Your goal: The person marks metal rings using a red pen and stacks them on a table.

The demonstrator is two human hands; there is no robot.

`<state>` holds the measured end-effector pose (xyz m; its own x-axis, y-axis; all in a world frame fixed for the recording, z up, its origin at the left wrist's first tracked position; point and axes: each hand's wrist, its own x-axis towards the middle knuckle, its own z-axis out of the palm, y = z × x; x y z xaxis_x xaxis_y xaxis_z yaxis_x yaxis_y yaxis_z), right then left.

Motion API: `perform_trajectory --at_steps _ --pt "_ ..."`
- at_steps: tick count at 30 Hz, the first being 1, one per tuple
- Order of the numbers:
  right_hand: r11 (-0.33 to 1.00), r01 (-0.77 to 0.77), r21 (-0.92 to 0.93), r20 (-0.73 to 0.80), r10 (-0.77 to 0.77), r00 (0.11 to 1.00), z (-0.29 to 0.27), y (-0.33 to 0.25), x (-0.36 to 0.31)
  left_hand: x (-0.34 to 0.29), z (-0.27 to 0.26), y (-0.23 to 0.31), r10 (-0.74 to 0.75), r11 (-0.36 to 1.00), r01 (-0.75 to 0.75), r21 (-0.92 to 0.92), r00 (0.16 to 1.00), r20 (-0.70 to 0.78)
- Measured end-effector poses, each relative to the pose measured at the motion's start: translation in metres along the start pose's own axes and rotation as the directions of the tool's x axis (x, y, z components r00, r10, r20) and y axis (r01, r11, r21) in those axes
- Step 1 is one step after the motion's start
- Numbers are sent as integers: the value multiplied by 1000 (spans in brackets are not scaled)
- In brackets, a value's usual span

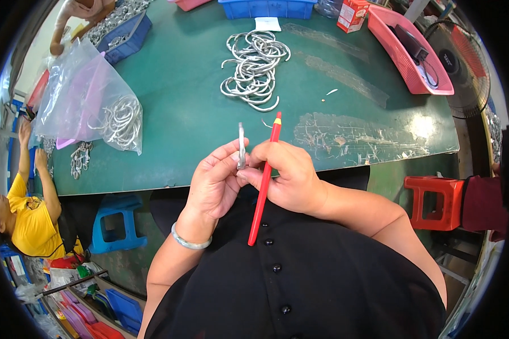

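Observation:
My left hand (214,183) pinches a silver metal ring (241,141), seen nearly edge-on and upright above the fingertips. My right hand (294,178) is closed around a red pencil (259,212) with a yellow band near its upper end. The pencil slants across the palm, its lower end over my black shirt. The right thumb and fingertips meet the ring's lower end, beside the left fingers. Farther out on the green table lies a pile of open, C-shaped silver rings (253,76). A clear plastic bag (121,121) on the left holds more curved silver pieces.
Along the far edge stand a blue bin (266,9) and a red-and-white box (353,15). A pink basket (382,37) with a dark device sits at the right, near a fan (455,68). Clear tape strips (362,138) cover the tabletop. A co-worker in yellow (37,226) works at the left.

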<state>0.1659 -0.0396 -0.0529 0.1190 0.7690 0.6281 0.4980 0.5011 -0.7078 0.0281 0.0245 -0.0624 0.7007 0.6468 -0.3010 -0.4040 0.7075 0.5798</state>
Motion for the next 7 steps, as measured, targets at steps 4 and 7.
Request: perform_trajectory --at_steps 4,7 --pt "1000 -2 18 10 2 1000 -3 1 0 -1 -3 1 31 998 -35 59 998 60" --pt "999 -36 26 27 35 999 -5 0 -1 -1 -8 1 44 989 -47 141 999 26"
